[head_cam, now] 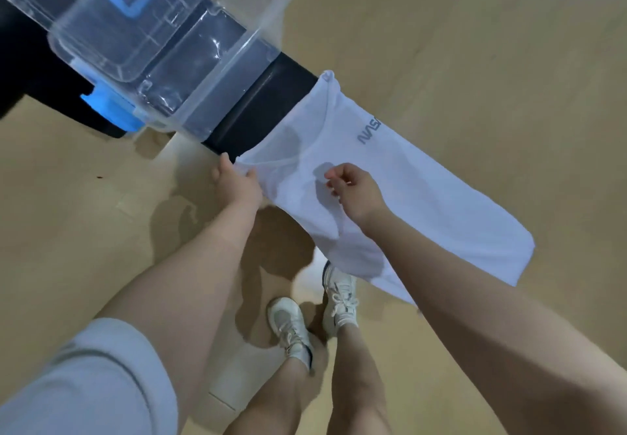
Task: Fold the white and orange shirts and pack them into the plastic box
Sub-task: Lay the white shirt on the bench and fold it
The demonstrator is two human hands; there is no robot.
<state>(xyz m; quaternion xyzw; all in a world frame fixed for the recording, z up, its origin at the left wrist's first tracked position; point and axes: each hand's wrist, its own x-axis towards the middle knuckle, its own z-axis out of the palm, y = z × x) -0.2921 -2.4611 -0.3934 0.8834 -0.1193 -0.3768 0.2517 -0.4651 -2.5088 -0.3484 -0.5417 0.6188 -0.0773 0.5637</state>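
**Shirt hanging off the table end**

Head view: white shirt (390, 190) drapes from the black table (271, 102) beside the clear plastic box (190, 61). Left hand (234, 183) pinches the shirt's near edge; right hand (356, 193) hovers above the fabric, fingers loosely curled, grasping nothing. White sneakers (291, 326) stand on the floor below.

A black table (271, 109) crosses the upper left of the frame. Below it lies a beige floor (475, 44), perhaps wooden. Two white sneakers (291, 326) stand at the lower centre.
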